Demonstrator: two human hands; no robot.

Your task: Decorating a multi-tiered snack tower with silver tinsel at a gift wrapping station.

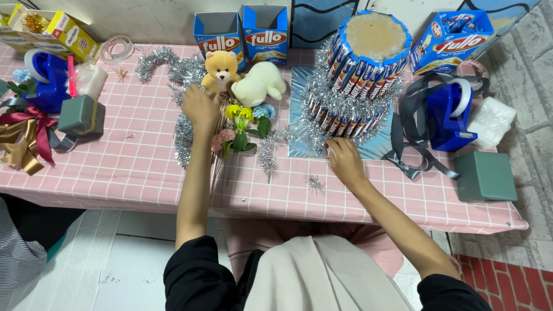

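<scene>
Head view: two-tier snack-stick tower, silver tinsel-wrapped, standing on foil board on pink checked table.
Right hand loosely curled, fingertips touching tower's base; left hand closed over small artificial flower stems, beside teddy bear.

left hand on tinsel, right hand at snack tower

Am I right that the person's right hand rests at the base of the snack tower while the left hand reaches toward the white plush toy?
Not quite: in the head view the left hand reaches toward the tan teddy bear, not the white plush. The right hand is indeed at the snack tower's base.
</scene>
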